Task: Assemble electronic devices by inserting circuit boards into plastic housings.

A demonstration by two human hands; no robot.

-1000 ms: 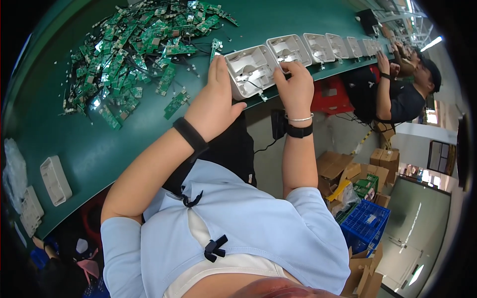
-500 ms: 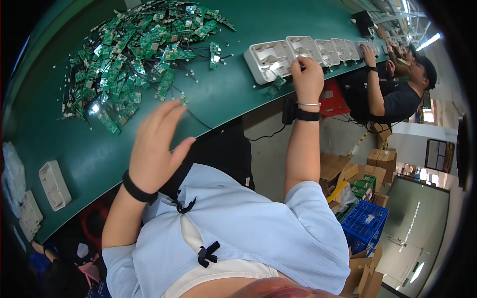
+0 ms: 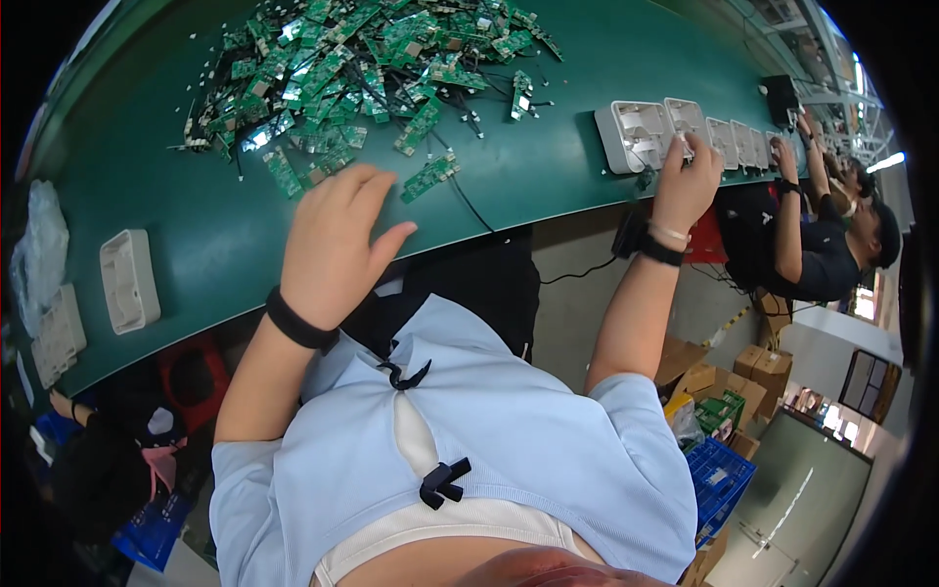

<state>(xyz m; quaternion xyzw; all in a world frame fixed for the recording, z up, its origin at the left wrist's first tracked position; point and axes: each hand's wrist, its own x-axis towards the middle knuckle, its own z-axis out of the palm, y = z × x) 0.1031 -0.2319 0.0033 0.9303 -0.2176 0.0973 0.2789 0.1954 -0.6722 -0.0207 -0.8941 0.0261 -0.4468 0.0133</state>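
Observation:
My left hand [image 3: 342, 240] hovers over the near edge of a heap of green circuit boards [image 3: 362, 73], fingers and thumb apart, holding nothing I can see. Just right of its fingertips lies a single circuit board [image 3: 430, 176] with a black cable running toward the table's edge. My right hand [image 3: 688, 186] is at a row of white plastic housings [image 3: 626, 137], its fingers bent together by the second one. A small whitish bit shows at those fingertips, too small to name. Beside this hand, a dark green board [image 3: 646, 180] sits at the front of the nearest housing.
A white plastic housing [image 3: 129, 282] lies at the left, near a clear plastic bag [image 3: 41, 254] and another white part [image 3: 59, 333]. Co-workers sit along the green table [image 3: 548, 166] at right. Blue crates [image 3: 719, 479] and cardboard boxes [image 3: 763, 367] stand on the floor.
The whole view has swung, so the table's things appear farther right. My left hand has drawn leftward off the single board, uncovering it. My right hand stays by the housings.

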